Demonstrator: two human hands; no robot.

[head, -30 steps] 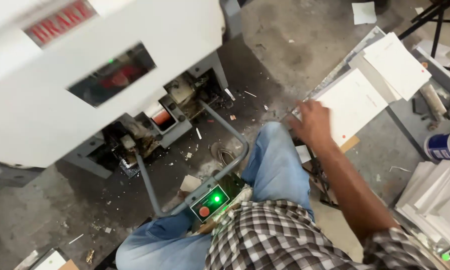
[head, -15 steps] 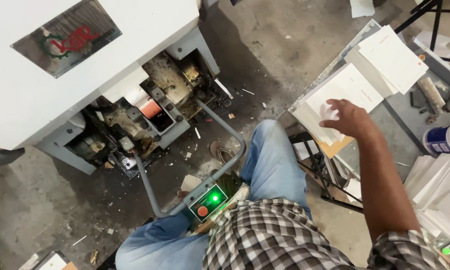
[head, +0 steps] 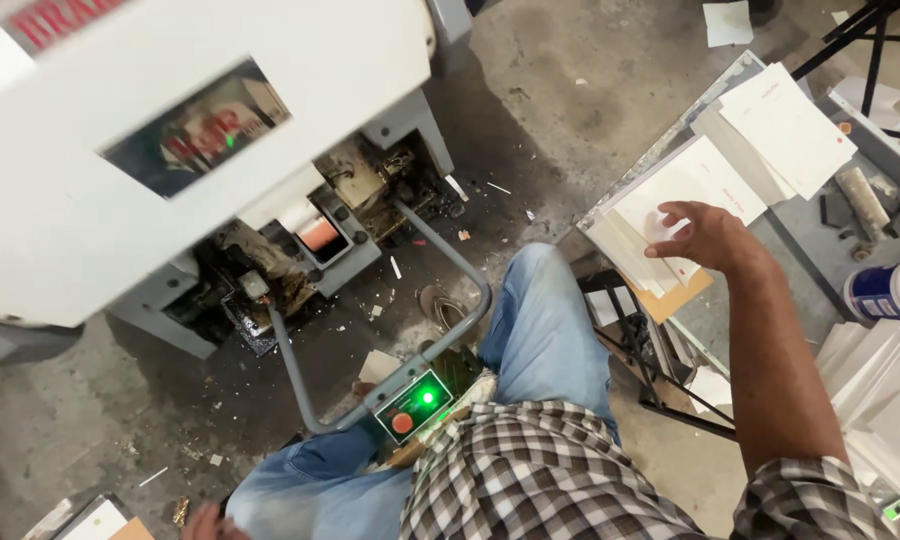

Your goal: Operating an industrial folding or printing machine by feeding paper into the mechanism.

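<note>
Right now my right hand (head: pixel 705 236) is out to the right, resting on the stack of white sheets (head: pixel 675 195) on the side table (head: pixel 770 290). Fingers are curled loosely over the near sheets, fingertips touching paper, palm down. Not a closed grip: the hand is open and bent, pressing or picking at the top sheet. Can't tell if a sheet is actually pinched.

My left hand (head: pixel 202 522) is barely in frame at the bottom edge, near my left knee. Only the knuckles show, so I can't tell whether it's open or closed, or holding anything.

The sheet stack sits fanned on a brown board, at the left end of the table. A second pile of white sheets (head: pixel 785 125) lies just beyond it, farther right. More white stock (head: pixel 870 375) is stacked on edge at the near right, beside a white and blue can (head: pixel 890 290).

In front of me, left and far: the white machine (head: pixel 170 150), its open underside showing greasy mechanism. A grey tube frame runs from it toward my lap, carrying a control box (head: pixel 415 405) with a lit green lamp and a red button, just between my knees. Paper scraps litter the concrete floor (head: pixel 570 100).
</note>
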